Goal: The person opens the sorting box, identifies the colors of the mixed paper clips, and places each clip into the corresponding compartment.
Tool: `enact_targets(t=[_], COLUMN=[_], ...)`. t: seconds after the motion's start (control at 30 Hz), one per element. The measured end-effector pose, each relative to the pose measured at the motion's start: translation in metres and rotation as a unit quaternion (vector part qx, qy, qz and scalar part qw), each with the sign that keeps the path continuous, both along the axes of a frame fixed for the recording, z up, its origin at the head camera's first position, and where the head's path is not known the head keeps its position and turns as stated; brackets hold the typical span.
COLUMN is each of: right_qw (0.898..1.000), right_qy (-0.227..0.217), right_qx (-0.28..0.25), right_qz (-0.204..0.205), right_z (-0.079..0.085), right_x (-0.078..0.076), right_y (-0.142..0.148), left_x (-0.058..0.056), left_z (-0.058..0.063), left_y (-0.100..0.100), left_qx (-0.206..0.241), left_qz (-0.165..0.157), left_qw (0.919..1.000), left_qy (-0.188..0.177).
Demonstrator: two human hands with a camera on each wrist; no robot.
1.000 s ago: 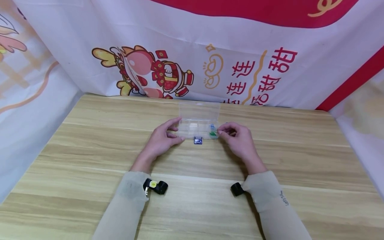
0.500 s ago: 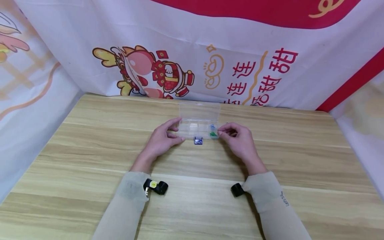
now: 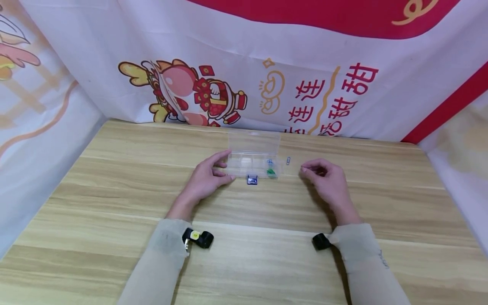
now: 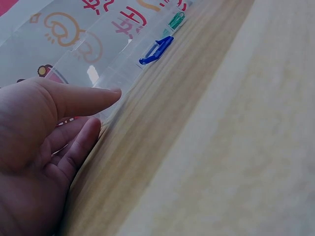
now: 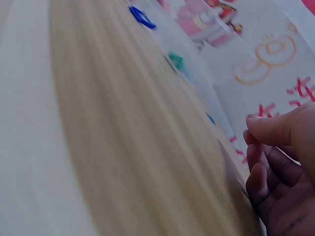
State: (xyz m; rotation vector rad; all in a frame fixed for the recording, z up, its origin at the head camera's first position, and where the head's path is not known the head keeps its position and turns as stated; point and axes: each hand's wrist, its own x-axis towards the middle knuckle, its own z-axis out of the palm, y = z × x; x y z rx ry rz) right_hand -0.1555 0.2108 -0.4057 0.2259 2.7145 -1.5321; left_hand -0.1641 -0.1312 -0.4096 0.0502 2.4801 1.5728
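A clear plastic compartment box (image 3: 242, 171) stands near the back of the table with its lid (image 3: 253, 142) raised. My left hand (image 3: 206, 176) holds its left end, thumb along the front side and index finger reaching to the back corner. Blue paper clips (image 3: 270, 162) lie in a right-hand compartment, green paper clips (image 3: 271, 172) in the one before it. Right of the box, a single blue paper clip (image 3: 288, 161) lies on the table. Beyond it is my right hand (image 3: 325, 178), fingers loosely curled, thumb close to the index fingertip, nothing visible between them.
A dark blue latch (image 3: 252, 180) hangs folded out at the box's front. Behind the box, a printed cloth (image 3: 213, 38) rises at the back edge of the wooden table (image 3: 251, 262). Black cameras are strapped to both wrists.
My right hand has moved away from the box's right end, to the right, uncovering the blue paper clip on the table. My left hand has stayed in place on the box.
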Motion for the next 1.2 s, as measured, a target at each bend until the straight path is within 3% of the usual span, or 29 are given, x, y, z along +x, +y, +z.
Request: enact_targets(t=[0.17,0.47,0.8,1.03,1.2], right_qw=[0.999,0.999,0.995,0.983,0.978], right_qy=[-0.009,-0.024,0.002,0.031,0.038], right_qx=[-0.019,0.02,0.074,0.136,0.161], right_qz=[-0.027,-0.012,0.065,0.121,0.127], right_z=[0.0,-0.001,-0.004,-0.004,-0.003], right_x=[0.0,-0.015,-0.045,-0.047,-0.046], right_y=[0.012,0.005,-0.007,-0.008,-0.011], left_x=[0.0,-0.001,0.0,0.0,0.0], left_z=[0.0,0.0,0.001,0.001,0.001], left_y=[0.0,0.0,0.0,0.001,0.0], left_qx=[-0.003,-0.007,-0.005,-0.004,-0.005], left_qz=[0.001,0.002,0.005,0.005,0.005], left_qw=[1.0,1.0,0.9999,1.0,1.0], left_qy=[0.0,-0.003,-0.008,-0.004,-0.005])
